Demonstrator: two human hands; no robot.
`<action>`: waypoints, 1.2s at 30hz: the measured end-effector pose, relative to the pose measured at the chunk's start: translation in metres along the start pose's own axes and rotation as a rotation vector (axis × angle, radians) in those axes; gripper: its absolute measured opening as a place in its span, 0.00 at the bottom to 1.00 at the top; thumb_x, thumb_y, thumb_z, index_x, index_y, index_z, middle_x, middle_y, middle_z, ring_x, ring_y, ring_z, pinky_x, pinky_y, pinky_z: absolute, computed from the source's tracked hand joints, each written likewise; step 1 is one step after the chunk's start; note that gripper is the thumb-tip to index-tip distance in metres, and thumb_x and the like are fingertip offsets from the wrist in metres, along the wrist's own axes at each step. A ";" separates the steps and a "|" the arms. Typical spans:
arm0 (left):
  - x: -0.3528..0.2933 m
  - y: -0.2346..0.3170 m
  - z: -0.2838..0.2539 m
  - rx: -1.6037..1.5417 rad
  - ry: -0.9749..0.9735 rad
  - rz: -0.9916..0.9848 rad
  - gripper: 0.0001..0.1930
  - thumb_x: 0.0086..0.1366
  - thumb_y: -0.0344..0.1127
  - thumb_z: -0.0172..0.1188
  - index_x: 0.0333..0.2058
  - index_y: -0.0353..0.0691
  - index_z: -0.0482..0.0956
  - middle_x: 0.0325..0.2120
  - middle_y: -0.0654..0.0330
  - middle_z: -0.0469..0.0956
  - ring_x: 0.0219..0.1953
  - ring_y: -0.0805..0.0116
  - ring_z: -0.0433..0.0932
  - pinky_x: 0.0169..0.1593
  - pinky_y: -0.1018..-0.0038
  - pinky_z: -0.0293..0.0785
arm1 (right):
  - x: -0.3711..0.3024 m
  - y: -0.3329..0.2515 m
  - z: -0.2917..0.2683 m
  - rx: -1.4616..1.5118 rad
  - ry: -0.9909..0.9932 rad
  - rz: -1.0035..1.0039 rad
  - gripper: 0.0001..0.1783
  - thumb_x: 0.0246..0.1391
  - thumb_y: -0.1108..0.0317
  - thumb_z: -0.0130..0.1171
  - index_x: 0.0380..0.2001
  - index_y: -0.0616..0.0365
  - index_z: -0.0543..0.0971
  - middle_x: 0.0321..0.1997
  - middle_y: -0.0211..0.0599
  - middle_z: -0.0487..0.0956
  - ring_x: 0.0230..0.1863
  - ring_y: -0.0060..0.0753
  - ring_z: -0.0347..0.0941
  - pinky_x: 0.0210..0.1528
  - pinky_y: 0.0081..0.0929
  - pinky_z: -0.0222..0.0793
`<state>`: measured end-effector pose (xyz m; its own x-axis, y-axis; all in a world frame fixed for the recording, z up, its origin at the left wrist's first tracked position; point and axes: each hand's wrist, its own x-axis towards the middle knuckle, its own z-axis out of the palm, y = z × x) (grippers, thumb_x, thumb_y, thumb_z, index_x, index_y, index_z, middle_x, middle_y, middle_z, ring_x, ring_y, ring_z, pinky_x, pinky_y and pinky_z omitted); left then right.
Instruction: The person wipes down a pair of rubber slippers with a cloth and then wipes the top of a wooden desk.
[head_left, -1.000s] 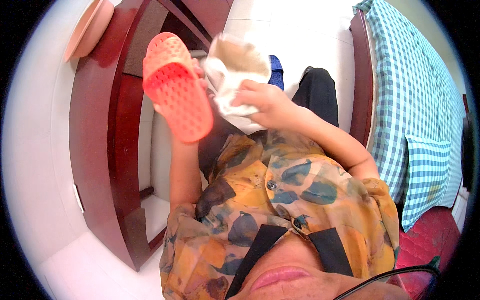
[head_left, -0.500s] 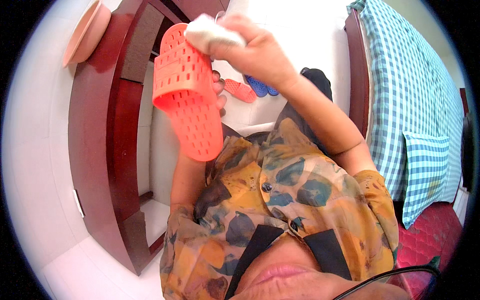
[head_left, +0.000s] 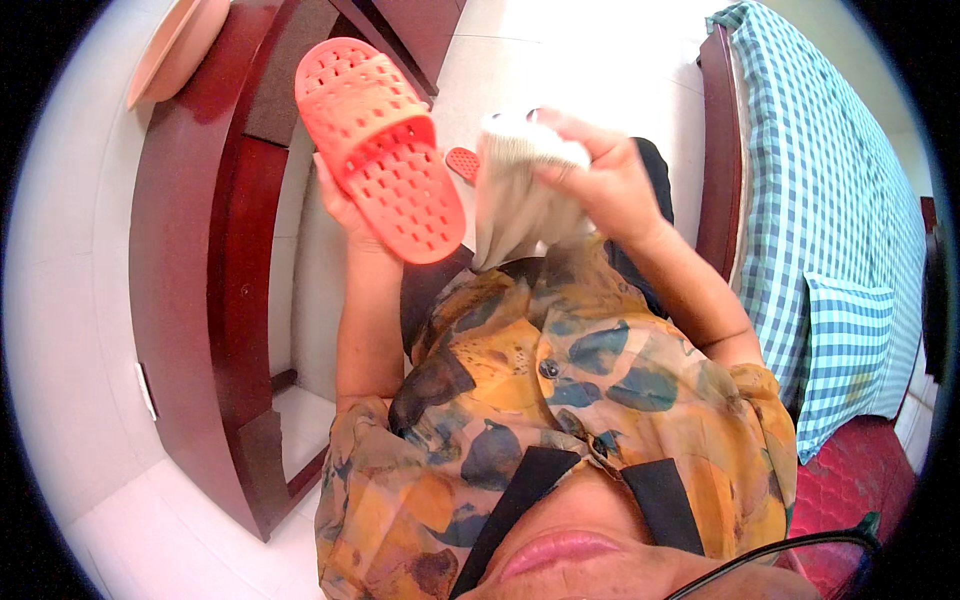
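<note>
A coral-coloured slide slipper (head_left: 410, 200) with rows of slot-shaped holes is held up left of the middle, its strap and footbed facing me. My left hand (head_left: 342, 205) supports it from behind, the thumb side showing at the slipper's left edge and the other fingers hidden. Pinched in my right hand (head_left: 618, 185) is a whitish cloth (head_left: 530, 185), which hangs loosely in folds and is slightly blurred. The cloth is just right of the slipper and apart from it.
Part of another coral slipper (head_left: 462, 164) lies on the pale floor (head_left: 500, 75) beyond. At the left stands a dark red wooden cabinet (head_left: 175, 300) with a pink basin (head_left: 180, 55) on it. A bed with a blue checked sheet (head_left: 800, 150) is at the right.
My right hand has pulled the cloth off the slipper, to the right and nearer, and the cloth now hangs unfolded. The slipper has tilted and shifted slightly. The blue slippers on the floor are now hidden.
</note>
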<state>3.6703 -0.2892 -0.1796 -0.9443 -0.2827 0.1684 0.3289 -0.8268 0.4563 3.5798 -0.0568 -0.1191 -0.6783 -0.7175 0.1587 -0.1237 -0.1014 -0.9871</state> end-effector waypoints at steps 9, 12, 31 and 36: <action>-0.004 -0.025 0.019 0.267 0.137 -0.121 0.33 0.57 0.47 0.60 0.57 0.40 0.57 0.52 0.57 0.66 0.52 0.64 0.69 0.54 0.68 0.68 | 0.033 -0.031 0.055 -0.752 -0.088 -0.811 0.19 0.33 0.73 0.62 0.35 0.41 0.79 0.45 0.30 0.72 0.43 0.34 0.72 0.42 0.27 0.71; -0.011 -0.025 0.027 0.534 0.043 0.013 0.32 0.59 0.44 0.58 0.57 0.40 0.57 0.52 0.56 0.66 0.52 0.65 0.70 0.54 0.67 0.69 | 0.051 0.003 0.048 -0.756 0.209 -0.743 0.21 0.34 0.69 0.63 0.38 0.41 0.77 0.40 0.27 0.73 0.34 0.33 0.74 0.32 0.27 0.72; -0.015 -0.021 0.033 0.396 0.213 -0.321 0.40 0.59 0.59 0.49 0.60 0.36 0.51 0.55 0.47 0.62 0.54 0.56 0.66 0.57 0.58 0.63 | 0.055 0.040 0.000 0.566 0.066 0.207 0.14 0.49 0.67 0.59 0.34 0.68 0.77 0.31 0.36 0.79 0.31 0.23 0.75 0.37 0.20 0.71; -0.009 0.010 0.015 0.884 -0.035 -0.226 0.30 0.63 0.50 0.50 0.54 0.31 0.59 0.50 0.52 0.67 0.53 0.66 0.66 0.57 0.69 0.61 | 0.056 0.042 -0.006 0.528 0.234 0.181 0.14 0.48 0.66 0.61 0.32 0.69 0.78 0.30 0.39 0.79 0.31 0.24 0.75 0.34 0.20 0.71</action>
<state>3.6825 -0.2874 -0.1634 -0.9911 -0.1322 0.0137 0.0380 -0.1828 0.9824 3.5328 -0.0969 -0.1513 -0.8038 -0.5906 -0.0714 0.3438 -0.3632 -0.8660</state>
